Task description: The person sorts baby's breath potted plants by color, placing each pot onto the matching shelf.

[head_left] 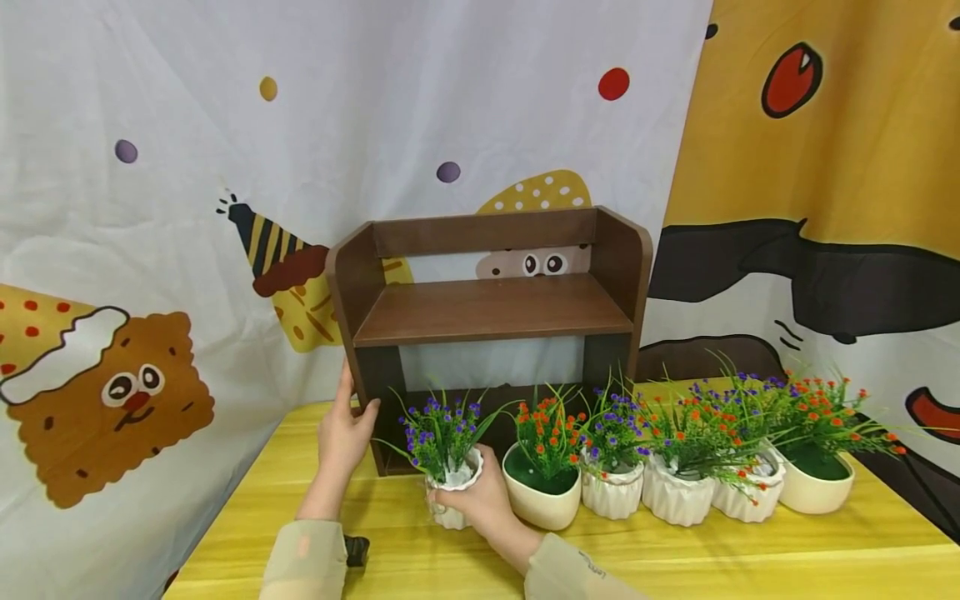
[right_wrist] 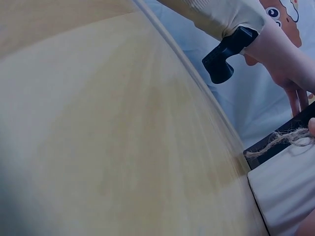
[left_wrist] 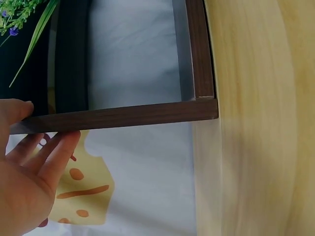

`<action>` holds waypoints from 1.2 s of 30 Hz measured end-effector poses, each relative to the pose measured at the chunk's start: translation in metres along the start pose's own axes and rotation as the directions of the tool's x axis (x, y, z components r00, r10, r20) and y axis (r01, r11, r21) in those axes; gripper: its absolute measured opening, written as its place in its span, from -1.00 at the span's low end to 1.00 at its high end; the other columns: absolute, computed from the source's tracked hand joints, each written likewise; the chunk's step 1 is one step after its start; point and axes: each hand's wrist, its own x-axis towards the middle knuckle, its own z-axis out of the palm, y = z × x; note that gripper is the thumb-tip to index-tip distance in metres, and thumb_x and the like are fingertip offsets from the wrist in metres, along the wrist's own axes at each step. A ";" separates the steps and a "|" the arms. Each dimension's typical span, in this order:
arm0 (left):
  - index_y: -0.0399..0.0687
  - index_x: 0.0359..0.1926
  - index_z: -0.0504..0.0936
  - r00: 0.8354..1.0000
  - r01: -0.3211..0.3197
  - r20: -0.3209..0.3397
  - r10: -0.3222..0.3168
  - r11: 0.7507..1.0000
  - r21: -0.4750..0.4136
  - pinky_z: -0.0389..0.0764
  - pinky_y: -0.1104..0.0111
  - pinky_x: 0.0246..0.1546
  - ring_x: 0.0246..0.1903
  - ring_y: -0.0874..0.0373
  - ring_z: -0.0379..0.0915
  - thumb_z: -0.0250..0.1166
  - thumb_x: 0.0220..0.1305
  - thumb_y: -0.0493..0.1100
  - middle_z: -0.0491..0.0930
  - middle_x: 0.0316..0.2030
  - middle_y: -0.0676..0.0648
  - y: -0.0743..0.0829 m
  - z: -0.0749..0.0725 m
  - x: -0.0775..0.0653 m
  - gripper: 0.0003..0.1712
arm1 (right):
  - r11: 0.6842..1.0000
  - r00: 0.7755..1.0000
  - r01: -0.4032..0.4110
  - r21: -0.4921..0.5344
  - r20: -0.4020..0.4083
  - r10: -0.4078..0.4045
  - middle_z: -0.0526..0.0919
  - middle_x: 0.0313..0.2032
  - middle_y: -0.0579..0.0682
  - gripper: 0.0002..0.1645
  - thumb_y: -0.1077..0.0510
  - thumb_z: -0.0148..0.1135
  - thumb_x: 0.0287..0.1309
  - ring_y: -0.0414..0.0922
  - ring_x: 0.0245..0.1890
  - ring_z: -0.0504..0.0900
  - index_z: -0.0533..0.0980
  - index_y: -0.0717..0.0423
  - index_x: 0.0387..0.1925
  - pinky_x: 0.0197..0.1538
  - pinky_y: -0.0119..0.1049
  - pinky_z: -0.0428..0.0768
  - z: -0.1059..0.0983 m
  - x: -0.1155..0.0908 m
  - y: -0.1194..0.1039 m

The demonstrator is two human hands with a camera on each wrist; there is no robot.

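Observation:
A brown two-tier shelf (head_left: 491, 310) stands upright on the table. My left hand (head_left: 348, 429) holds its left side panel (left_wrist: 118, 116), the thumb on the inner face and the fingers on the outer face in the left wrist view. My right hand (head_left: 486, 498) grips a white ribbed pot (head_left: 453, 515) of purple artificial flowers (head_left: 442, 435) in front of the shelf's lower left. Twine (right_wrist: 280, 140) shows on this pot (right_wrist: 285, 189) in the right wrist view, where most of the right hand is out of frame.
Right of the held pot, a row of potted flowers begins with a cream pot (head_left: 551, 500) of orange blooms, then white ribbed pots (head_left: 678, 496), ending with another cream pot (head_left: 821, 487). The yellow wood-grain table (head_left: 405, 567) meets a printed curtain (head_left: 187, 208) behind.

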 end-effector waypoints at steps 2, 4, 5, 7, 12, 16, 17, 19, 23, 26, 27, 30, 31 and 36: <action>0.38 0.54 -0.10 1.000 -0.008 0.009 0.008 1.000 0.020 0.64 0.00 -0.30 -0.26 -0.23 0.65 0.32 0.25 -0.24 0.54 0.09 -0.34 0.000 0.000 0.000 0.04 | 1.000 1.000 0.008 -0.013 -0.002 -0.008 0.56 -0.10 0.04 0.00 0.22 0.65 -0.56 -0.05 -0.11 0.54 0.37 0.28 0.08 0.01 -0.20 0.51 0.000 0.000 0.000; 0.31 0.55 -0.16 1.000 -0.020 0.017 0.020 0.999 0.043 0.62 -0.02 -0.35 -0.27 -0.25 0.64 0.30 0.27 -0.23 0.51 0.12 -0.38 0.000 -0.001 -0.001 0.04 | 0.999 1.000 0.014 -0.038 -0.005 -0.014 0.55 -0.09 0.05 0.02 0.20 0.65 -0.57 -0.04 -0.10 0.53 0.37 0.28 0.10 0.02 -0.18 0.51 0.000 0.000 0.000; 0.28 0.55 -0.19 0.999 -0.026 0.021 0.024 0.998 0.055 0.61 -0.02 -0.38 -0.28 -0.25 0.63 0.29 0.28 -0.22 0.49 0.12 -0.39 0.000 -0.001 -0.001 0.05 | 0.999 1.000 0.015 -0.045 -0.007 -0.016 0.54 -0.08 0.05 0.02 0.20 0.65 -0.57 -0.04 -0.09 0.53 0.38 0.29 0.10 0.03 -0.17 0.51 -0.001 0.000 0.000; 0.24 0.56 -0.23 0.999 -0.039 0.026 0.037 0.997 0.073 0.58 -0.02 -0.44 -0.32 -0.27 0.62 0.28 0.30 -0.22 0.47 0.14 -0.43 0.000 -0.002 -0.002 0.05 | 0.998 1.000 0.018 -0.052 -0.007 -0.018 0.54 -0.08 0.05 0.02 0.18 0.65 -0.56 -0.03 -0.09 0.53 0.38 0.29 0.11 0.03 -0.17 0.51 -0.001 0.000 -0.001; 0.23 0.56 -0.25 0.997 -0.078 0.020 0.076 0.993 0.087 0.58 -0.02 -0.47 -0.38 -0.27 0.61 0.29 0.29 -0.26 0.46 0.11 -0.48 0.001 -0.002 -0.003 0.08 | 0.999 1.000 0.027 -0.042 -0.001 -0.027 0.54 -0.08 0.04 -0.01 0.17 0.65 -0.53 -0.04 -0.09 0.53 0.39 0.28 0.09 0.02 -0.18 0.52 0.000 -0.002 -0.001; 0.25 0.55 -0.22 0.995 -0.100 0.011 0.099 0.991 0.088 0.59 -0.03 -0.45 -0.39 -0.27 0.61 0.31 0.26 -0.28 0.48 0.08 -0.48 0.000 -0.002 -0.003 0.09 | 0.999 1.000 0.027 -0.018 0.011 -0.027 0.55 -0.08 0.06 -0.03 0.21 0.64 -0.51 -0.02 -0.07 0.53 0.39 0.29 0.08 0.05 -0.15 0.51 0.000 -0.002 0.000; 0.25 0.55 -0.22 0.995 -0.104 0.012 0.103 0.991 0.086 0.59 -0.03 -0.45 -0.39 -0.27 0.61 0.31 0.26 -0.29 0.49 0.08 -0.48 -0.001 -0.002 -0.003 0.10 | 1.000 1.000 0.022 -0.016 0.015 -0.021 0.55 -0.08 0.06 -0.03 0.21 0.64 -0.51 -0.02 -0.07 0.53 0.38 0.29 0.09 0.06 -0.14 0.50 0.000 -0.002 -0.001; 0.26 0.55 -0.22 0.994 -0.110 0.018 0.109 0.991 0.076 0.60 -0.03 -0.45 -0.37 -0.28 0.62 0.31 0.25 -0.30 0.48 0.08 -0.48 -0.001 -0.003 -0.002 0.11 | 1.000 1.000 0.018 -0.011 0.022 -0.017 0.55 -0.07 0.06 -0.02 0.20 0.64 -0.51 -0.02 -0.06 0.53 0.38 0.28 0.10 0.05 -0.14 0.51 -0.001 -0.002 -0.002; 0.27 0.55 -0.24 0.993 -0.111 0.053 0.109 0.993 0.044 0.62 0.00 -0.44 -0.30 -0.29 0.62 0.32 0.22 -0.34 0.45 0.13 -0.47 -0.002 -0.004 -0.001 0.14 | 1.000 0.999 0.022 -0.022 0.038 -0.021 0.55 -0.06 0.05 -0.01 0.17 0.65 -0.50 -0.03 -0.07 0.53 0.39 0.27 0.11 0.03 -0.14 0.51 -0.003 -0.002 -0.009; 0.28 0.55 -0.25 0.991 -0.105 0.086 0.104 0.994 0.015 0.64 0.03 -0.41 -0.26 -0.29 0.62 0.33 0.19 -0.36 0.42 0.16 -0.48 -0.004 -0.007 0.000 0.18 | 0.999 0.998 0.043 -0.019 0.047 -0.042 0.57 -0.08 0.04 -0.02 0.17 0.66 -0.51 -0.03 -0.08 0.54 0.41 0.27 0.09 0.02 -0.15 0.52 -0.005 -0.002 -0.015; 0.28 0.55 -0.26 0.990 -0.101 0.098 0.100 0.995 0.006 0.65 0.04 -0.40 -0.24 -0.29 0.62 0.33 0.18 -0.37 0.41 0.17 -0.48 -0.005 -0.008 0.001 0.19 | 0.998 0.997 0.053 -0.015 0.049 -0.052 0.58 -0.09 0.03 -0.03 0.17 0.67 -0.52 -0.02 -0.08 0.55 0.41 0.27 0.08 0.02 -0.16 0.52 -0.005 -0.003 -0.017; 0.31 0.55 -0.27 0.986 -0.094 0.134 0.096 0.995 -0.024 0.65 0.03 -0.33 -0.19 -0.31 0.60 0.33 0.16 -0.38 0.39 0.18 -0.49 -0.007 -0.011 0.001 0.21 | 0.997 0.995 0.078 0.002 0.065 -0.077 0.61 -0.11 0.01 -0.05 0.17 0.67 -0.52 -0.04 -0.10 0.56 0.42 0.25 0.06 0.01 -0.19 0.53 -0.008 -0.003 -0.025; 0.32 0.55 -0.28 0.985 -0.091 0.145 0.095 0.995 -0.033 0.65 0.02 -0.30 -0.18 -0.31 0.60 0.33 0.16 -0.39 0.38 0.19 -0.49 -0.007 -0.013 0.001 0.22 | 0.996 0.994 0.083 0.012 0.074 -0.084 0.61 -0.12 0.01 -0.05 0.17 0.67 -0.51 -0.05 -0.10 0.57 0.43 0.24 0.06 0.01 -0.20 0.53 -0.009 -0.004 -0.028; 0.30 0.55 -0.29 0.975 -0.087 0.197 0.099 0.994 -0.068 0.63 -0.02 -0.23 -0.14 -0.34 0.58 0.34 0.19 -0.39 0.36 0.19 -0.51 -0.008 -0.018 0.002 0.21 | 0.993 0.988 0.104 0.051 0.113 -0.109 0.63 -0.13 0.02 -0.07 0.18 0.67 -0.50 -0.07 -0.13 0.59 0.43 0.24 0.06 0.00 -0.25 0.53 -0.017 -0.005 -0.045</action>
